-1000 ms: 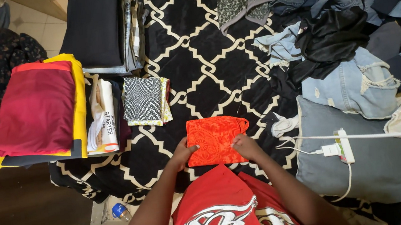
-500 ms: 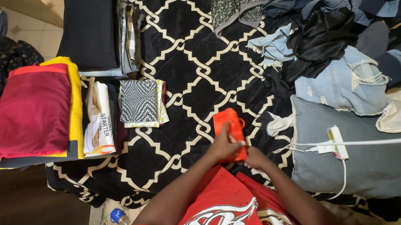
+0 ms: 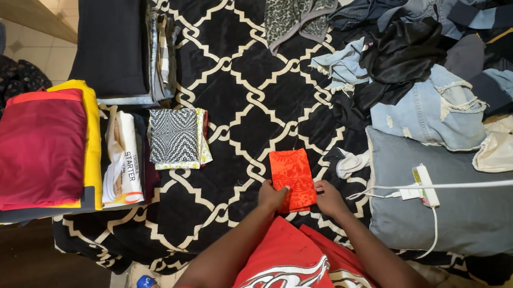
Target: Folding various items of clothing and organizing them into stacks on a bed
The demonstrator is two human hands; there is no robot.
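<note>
Both hands press flat on a folded orange cloth: the left hand on its near left corner, the right hand at its right edge. It lies on the black patterned blanket, beside a grey pillow.

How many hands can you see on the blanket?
2. The left hand presses the near left edge of the folded orange cloth; the right hand holds its near right edge. No other hands show.
</note>
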